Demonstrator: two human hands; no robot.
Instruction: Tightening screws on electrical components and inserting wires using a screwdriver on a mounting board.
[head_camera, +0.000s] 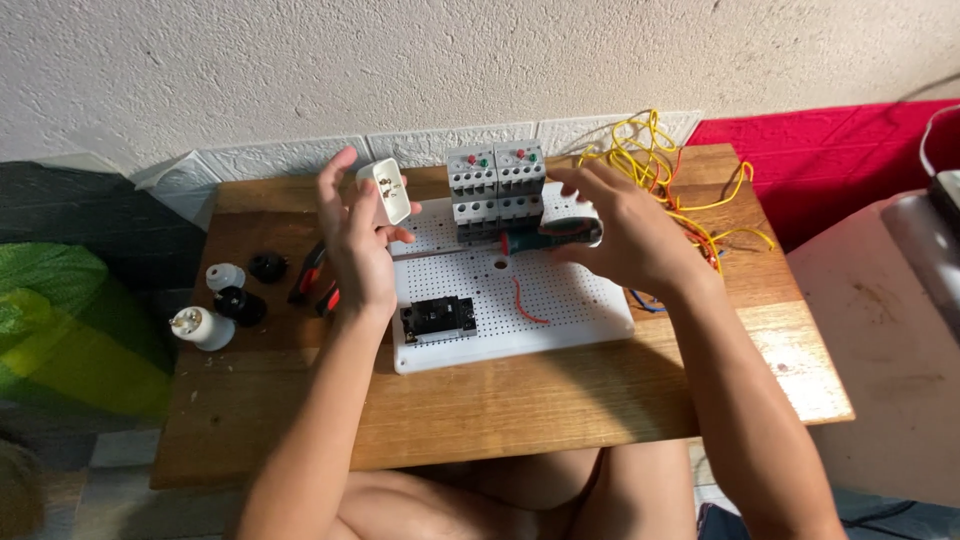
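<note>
White socket (384, 190) in left hand (355, 240) — screwdriver (550, 237) in right hand (625, 235), above perforated board (560, 300).

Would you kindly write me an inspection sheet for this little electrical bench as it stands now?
Surface: small wooden table bearing a white perforated board.
Job's things: white socket block held up in the left hand; dark-handled tool under the right hand; two grey breaker units at the board's far edge; black switch module at its near edge.
Clutter: white and black lamp holders and red-handled pliers on the left of the table.
Hands: left grips the socket block; right rests on the tool.
Cables: yellow wires tangled at the far right; short red wire on the board.
Surroundings: white textured wall, red cloth, green bag.
</note>
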